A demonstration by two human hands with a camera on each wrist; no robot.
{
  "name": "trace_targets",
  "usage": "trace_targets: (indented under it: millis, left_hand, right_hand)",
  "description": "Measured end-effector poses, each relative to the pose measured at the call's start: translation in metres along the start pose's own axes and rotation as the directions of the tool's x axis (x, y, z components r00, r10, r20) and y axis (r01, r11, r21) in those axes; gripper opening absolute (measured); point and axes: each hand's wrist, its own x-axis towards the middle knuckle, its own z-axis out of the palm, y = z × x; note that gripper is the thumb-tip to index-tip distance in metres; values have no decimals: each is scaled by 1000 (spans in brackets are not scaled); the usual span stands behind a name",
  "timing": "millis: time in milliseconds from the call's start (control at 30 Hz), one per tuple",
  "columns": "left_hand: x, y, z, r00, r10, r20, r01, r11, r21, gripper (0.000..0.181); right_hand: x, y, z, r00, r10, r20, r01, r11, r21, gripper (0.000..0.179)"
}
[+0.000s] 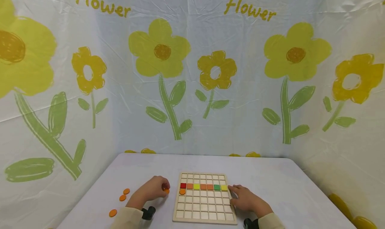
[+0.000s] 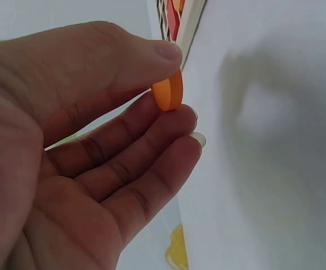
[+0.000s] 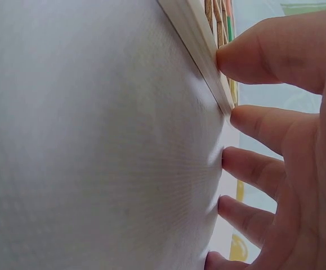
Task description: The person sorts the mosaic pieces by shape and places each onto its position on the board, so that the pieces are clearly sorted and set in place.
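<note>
Between thumb and fingertips my left hand (image 1: 154,189) pinches an orange disc (image 2: 168,93), held above the table just left of a wooden grid board (image 1: 204,221). One row of the board carries several coloured square tiles, from a red tile (image 1: 183,186) at the left to a yellow tile (image 1: 224,188) at the right. Just below the red tile lies another orange disc (image 1: 182,191) in its cell. My right hand (image 1: 247,199) rests at the board's right edge; in the right wrist view its thumb and index fingertip touch the wooden rim, the other fingertips reaching the table.
Three loose orange discs lie on the white table left of my left forearm: an upper disc (image 1: 126,191), a middle disc (image 1: 122,198) and a lower disc (image 1: 113,213). A flower-printed curtain (image 1: 192,129) stands behind the table (image 1: 255,169) and along both sides.
</note>
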Motion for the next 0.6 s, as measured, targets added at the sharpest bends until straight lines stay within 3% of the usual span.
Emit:
trace_targets:
  millis: [600]
  left_hand:
    - [15, 20, 16, 998, 68, 13, -67, 997, -37, 14]
  right_hand:
    - [-2, -2, 0, 1000, 2, -9, -2, 1000, 2, 58]
